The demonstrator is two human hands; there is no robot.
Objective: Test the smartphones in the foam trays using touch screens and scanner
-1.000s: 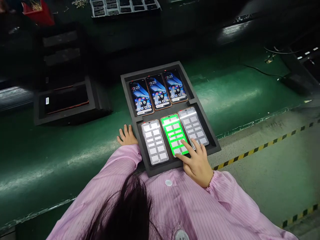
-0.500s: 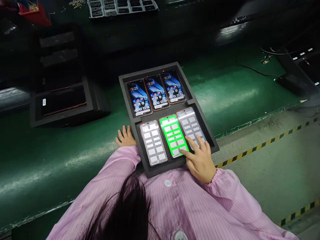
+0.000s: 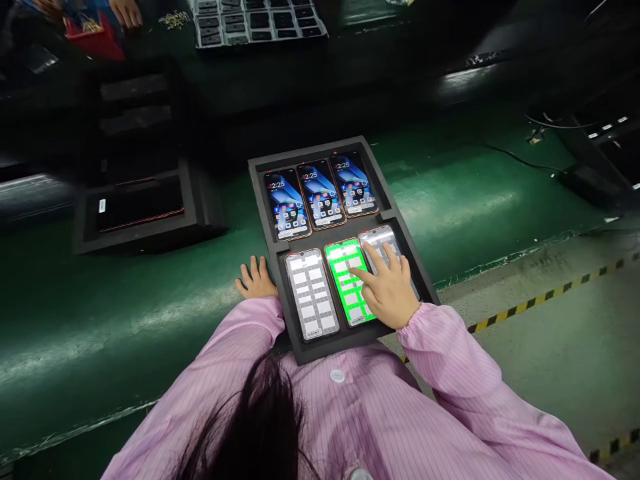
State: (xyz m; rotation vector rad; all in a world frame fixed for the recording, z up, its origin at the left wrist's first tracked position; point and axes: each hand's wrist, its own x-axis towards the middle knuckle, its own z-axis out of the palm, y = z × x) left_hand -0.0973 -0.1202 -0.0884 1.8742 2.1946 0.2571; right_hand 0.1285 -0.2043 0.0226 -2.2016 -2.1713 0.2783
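Observation:
A black foam tray (image 3: 320,235) lies tilted over the bench edge against my body, holding two rows of smartphones. In the upper row, three phones, one being the middle smartphone (image 3: 321,193), show a home screen reading 12:25. Below them, the left smartphone (image 3: 313,293) displays a grey and white block grid. The middle lower smartphone (image 3: 345,283) has a green grid. My right hand (image 3: 390,283) is open, thumb over the green screen, fingers over the right lower smartphone (image 3: 379,237), partly hiding it. My left hand (image 3: 257,279) rests open with spread fingers beside the tray's left edge.
A stack of black foam trays (image 3: 200,200) with dark phones stands left. Beyond are a white tray (image 3: 260,41) of dark parts, a red bin (image 3: 95,40) and another person's hand (image 3: 127,12). A cable (image 3: 515,160) lies right; striped tape (image 3: 540,295) marks the floor.
My right hand has moved up along the green phone and the right lower phone. Another person's hand has come into view at the upper left. The whole view has shifted slightly.

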